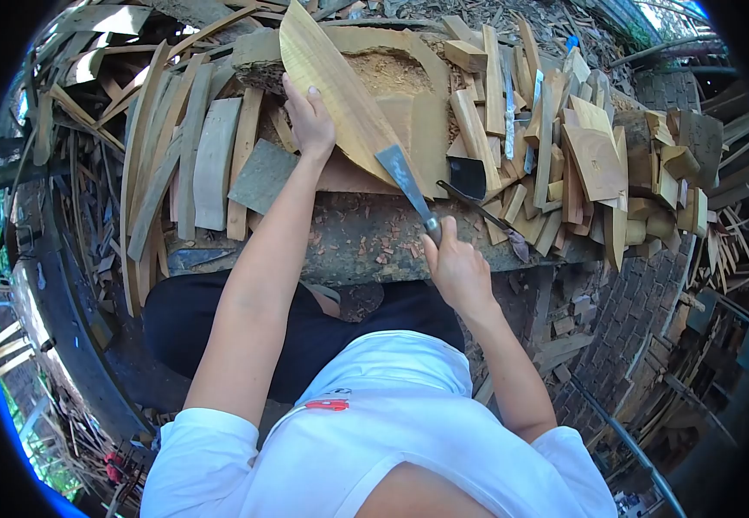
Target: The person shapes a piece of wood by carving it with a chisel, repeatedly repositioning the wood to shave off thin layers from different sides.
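Note:
My left hand (310,121) grips the edge of a long, curved, pale wooden blank (331,91) that leans over a wooden chopping block (392,73). My right hand (454,263) is closed around the handle of a wide-bladed chopping knife (405,177). The blade's flat tip rests against the lower end of the blank. Both arms reach forward over my lap, and I am wearing a white shirt.
Another dark tool (469,181) lies just right of the blade. Stacks of cut wood pieces (595,155) sit at the right, and long offcut slats (193,155) fan out at the left. A log bench (366,242) strewn with chips runs across in front of me.

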A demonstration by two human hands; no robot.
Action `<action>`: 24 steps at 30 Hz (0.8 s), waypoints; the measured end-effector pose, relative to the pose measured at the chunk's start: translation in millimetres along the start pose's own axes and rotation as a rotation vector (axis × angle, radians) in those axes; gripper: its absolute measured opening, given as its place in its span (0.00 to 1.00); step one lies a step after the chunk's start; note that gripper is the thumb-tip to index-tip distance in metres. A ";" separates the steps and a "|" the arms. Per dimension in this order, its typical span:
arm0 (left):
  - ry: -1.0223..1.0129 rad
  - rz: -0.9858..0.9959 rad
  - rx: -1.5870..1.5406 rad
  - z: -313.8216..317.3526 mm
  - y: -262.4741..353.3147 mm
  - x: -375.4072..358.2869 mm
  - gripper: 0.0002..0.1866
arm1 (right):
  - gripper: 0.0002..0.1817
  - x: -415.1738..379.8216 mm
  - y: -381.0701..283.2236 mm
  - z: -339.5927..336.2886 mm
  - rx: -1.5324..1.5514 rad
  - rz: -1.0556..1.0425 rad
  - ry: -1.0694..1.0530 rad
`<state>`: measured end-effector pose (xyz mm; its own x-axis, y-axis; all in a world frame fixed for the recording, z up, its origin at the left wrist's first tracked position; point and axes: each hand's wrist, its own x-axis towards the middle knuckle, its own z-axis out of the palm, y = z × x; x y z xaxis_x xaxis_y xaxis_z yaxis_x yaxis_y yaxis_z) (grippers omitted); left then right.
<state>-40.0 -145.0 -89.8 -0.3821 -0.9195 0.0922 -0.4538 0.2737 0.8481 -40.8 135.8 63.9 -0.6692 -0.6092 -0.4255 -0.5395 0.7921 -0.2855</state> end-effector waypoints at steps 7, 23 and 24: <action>0.028 -0.048 0.011 2.7 -0.5 2.8 0.31 | 0.18 -33.8 23.7 2.1 0.005 0.014 -0.050; 0.094 -0.175 0.173 1.8 25.4 -0.9 0.28 | 0.18 -29.7 58.1 10.4 0.124 0.003 0.023; 0.086 -0.167 0.178 3.0 25.5 -1.5 0.28 | 0.18 -19.7 53.1 12.2 0.134 -0.027 0.040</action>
<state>-53.5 -135.8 -69.9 -0.2237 -0.9746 0.0086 -0.6426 0.1541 0.7505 -50.0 190.4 46.7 -0.6767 -0.6291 -0.3826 -0.4864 0.7721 -0.4091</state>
